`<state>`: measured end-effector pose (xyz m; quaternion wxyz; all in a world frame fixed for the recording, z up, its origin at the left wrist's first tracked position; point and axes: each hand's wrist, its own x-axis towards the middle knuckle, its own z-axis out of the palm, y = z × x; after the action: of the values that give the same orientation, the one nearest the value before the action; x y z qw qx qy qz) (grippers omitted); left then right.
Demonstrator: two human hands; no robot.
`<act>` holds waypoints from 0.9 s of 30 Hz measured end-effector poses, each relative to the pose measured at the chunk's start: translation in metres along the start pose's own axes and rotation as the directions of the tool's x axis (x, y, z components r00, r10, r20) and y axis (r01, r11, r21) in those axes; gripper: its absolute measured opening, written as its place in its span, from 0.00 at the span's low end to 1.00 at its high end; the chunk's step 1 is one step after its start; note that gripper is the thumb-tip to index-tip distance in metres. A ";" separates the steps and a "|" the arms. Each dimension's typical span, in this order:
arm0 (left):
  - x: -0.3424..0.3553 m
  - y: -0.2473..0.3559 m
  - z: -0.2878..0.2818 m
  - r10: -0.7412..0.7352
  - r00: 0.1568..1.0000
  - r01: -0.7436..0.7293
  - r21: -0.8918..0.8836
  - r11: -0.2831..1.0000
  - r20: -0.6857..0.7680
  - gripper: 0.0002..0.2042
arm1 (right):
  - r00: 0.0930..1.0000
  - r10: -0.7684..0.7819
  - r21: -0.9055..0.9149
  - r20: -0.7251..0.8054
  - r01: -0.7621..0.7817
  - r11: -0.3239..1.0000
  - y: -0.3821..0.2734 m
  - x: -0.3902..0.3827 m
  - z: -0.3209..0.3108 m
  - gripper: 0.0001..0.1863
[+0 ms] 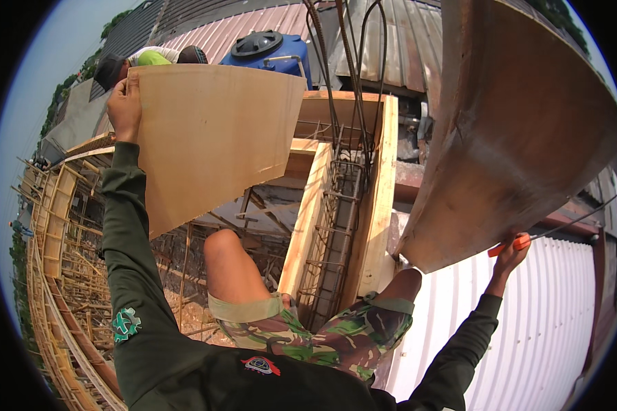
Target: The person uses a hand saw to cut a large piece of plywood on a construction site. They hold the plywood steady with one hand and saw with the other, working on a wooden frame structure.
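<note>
My left hand grips the upper left corner of a pale plywood sheet, its lower edge rough, raised over the timber framework. My right hand is closed round an orange-handled tool; a long thin metal part runs up and right from it, too narrow to tell whether rod or blade. Beside that hand a large brown board stands tilted; I cannot tell whether the hand touches it. Between my knees runs a timber formwork trough with a steel rebar cage inside.
Tall rebar rods rise from the trough's far end. A blue water tank and another person, bent low, are beyond the plywood. White corrugated roofing lies at right. Scaffolding and formwork curve along the left, with a drop beneath.
</note>
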<state>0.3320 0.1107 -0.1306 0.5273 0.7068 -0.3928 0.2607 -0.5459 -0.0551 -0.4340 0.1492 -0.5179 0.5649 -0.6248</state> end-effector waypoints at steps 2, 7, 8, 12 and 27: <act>-0.009 0.009 0.011 0.003 0.999 -0.003 -0.001 1.000 0.032 0.22 | 0.999 -0.047 0.022 0.022 0.046 0.999 0.002 -0.001 0.006 0.20; -0.036 0.034 0.034 -0.004 1.000 0.003 -0.083 0.997 -0.011 0.24 | 0.993 -0.105 0.048 0.053 0.102 0.994 0.005 -0.005 0.019 0.22; -0.041 0.039 0.037 -0.026 1.000 0.025 -0.077 0.997 -0.008 0.24 | 0.991 -0.125 0.046 0.051 0.123 0.991 0.006 -0.005 0.021 0.22; -0.045 0.060 0.029 0.062 0.998 -0.062 -0.002 0.998 -0.019 0.23 | 0.988 -0.129 0.081 0.088 0.122 0.989 0.006 -0.007 0.022 0.21; -0.020 0.069 -0.005 -0.090 0.990 0.113 -0.239 0.964 0.109 0.22 | 0.997 -0.077 0.146 0.031 0.072 0.987 0.009 0.008 0.013 0.20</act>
<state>0.2640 0.1118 -0.1078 0.6033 0.6676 -0.4104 0.1483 -0.5425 -0.0712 -0.4399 0.1730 -0.5378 0.4955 -0.6598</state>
